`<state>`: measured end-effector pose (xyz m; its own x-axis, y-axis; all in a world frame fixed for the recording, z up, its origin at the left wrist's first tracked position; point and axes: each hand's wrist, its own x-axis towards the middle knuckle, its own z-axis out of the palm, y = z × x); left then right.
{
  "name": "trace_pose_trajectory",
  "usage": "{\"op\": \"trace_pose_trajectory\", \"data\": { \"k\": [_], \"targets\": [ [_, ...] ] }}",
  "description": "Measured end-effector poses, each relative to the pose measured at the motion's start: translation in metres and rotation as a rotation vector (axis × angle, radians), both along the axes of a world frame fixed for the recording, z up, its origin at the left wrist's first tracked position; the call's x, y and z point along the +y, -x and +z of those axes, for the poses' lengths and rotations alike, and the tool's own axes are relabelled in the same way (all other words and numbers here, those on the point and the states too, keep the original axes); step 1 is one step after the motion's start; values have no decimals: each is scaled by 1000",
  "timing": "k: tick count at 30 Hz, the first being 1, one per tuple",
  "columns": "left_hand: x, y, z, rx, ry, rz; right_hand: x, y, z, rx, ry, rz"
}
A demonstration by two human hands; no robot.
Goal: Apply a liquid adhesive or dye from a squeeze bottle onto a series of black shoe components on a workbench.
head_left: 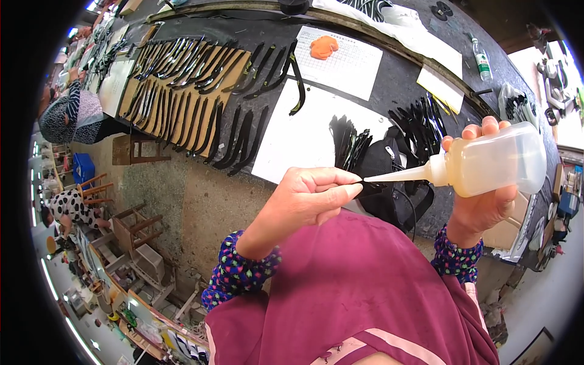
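Observation:
My right hand [483,213] is wrapped round a translucent squeeze bottle [499,161] with pale yellowish liquid in it. The bottle lies nearly level, its long tapered nozzle [398,176] pointing left. At my left hand [313,196], thumb and forefinger are pinched on the end of a black strip [371,187], most of which is hidden or merges with dark things behind it. The nozzle's tip is right at those fingertips; whether it touches the strip I cannot tell. Just beyond, a bunch of black strips [350,143] rests on a white board [283,140].
Rows of curved black strips lie on a brown cardboard sheet [198,106] to the left. An orange lump [323,47] sits on a printed paper [365,70]. A black bag [383,159] is near my hands; a water bottle [482,61] stands far right. Other people [73,118] are at left.

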<state>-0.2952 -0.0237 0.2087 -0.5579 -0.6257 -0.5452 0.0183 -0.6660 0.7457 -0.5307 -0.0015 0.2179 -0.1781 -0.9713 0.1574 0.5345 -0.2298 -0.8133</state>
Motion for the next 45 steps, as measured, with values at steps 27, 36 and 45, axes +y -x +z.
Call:
{"op": "trace_pose_trajectory", "data": {
  "k": [27, 36, 45],
  "targets": [
    [-1, -3, -2, 18, -11, 51, 5, 4, -1, 29, -22, -49],
    [3, -8, -6, 20, -26, 120, 9, 0, -2, -7, -46, -42],
    [-13, -66, -93, -356, 204, 464, 17, 14, -14, 1, -145, -214]
  ]
}}
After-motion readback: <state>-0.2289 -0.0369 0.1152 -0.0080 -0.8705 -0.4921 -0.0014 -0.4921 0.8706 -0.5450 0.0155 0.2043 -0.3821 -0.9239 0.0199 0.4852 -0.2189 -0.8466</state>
